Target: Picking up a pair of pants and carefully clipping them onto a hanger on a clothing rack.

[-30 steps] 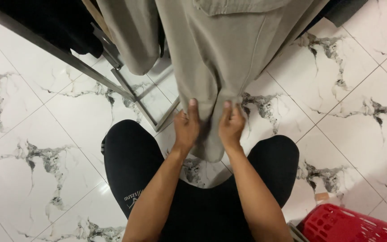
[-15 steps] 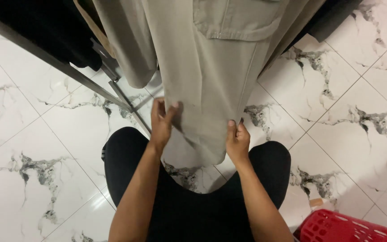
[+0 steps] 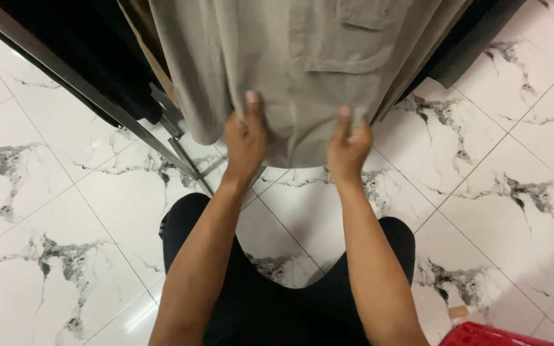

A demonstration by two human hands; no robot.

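A beige garment (image 3: 302, 57) with a flapped cargo pocket hangs down from above. My left hand (image 3: 245, 138) grips its lower hem at the left, thumb pointing up over the cloth. My right hand (image 3: 349, 146) pinches the hem at the right. Both forearms reach forward from my black-clad knees (image 3: 290, 301), which rest on the white marble floor.
A metal rack frame (image 3: 97, 102) runs diagonally at the left, with dark clothes (image 3: 78, 45) hanging above it. More dark fabric (image 3: 476, 32) hangs at the upper right. A red plastic basket (image 3: 508, 334) sits at the bottom right corner on the marble tiles.
Both hands have moved up and apart along the beige garment, spreading its hem wider. The view has tilted so the pocket shows more.
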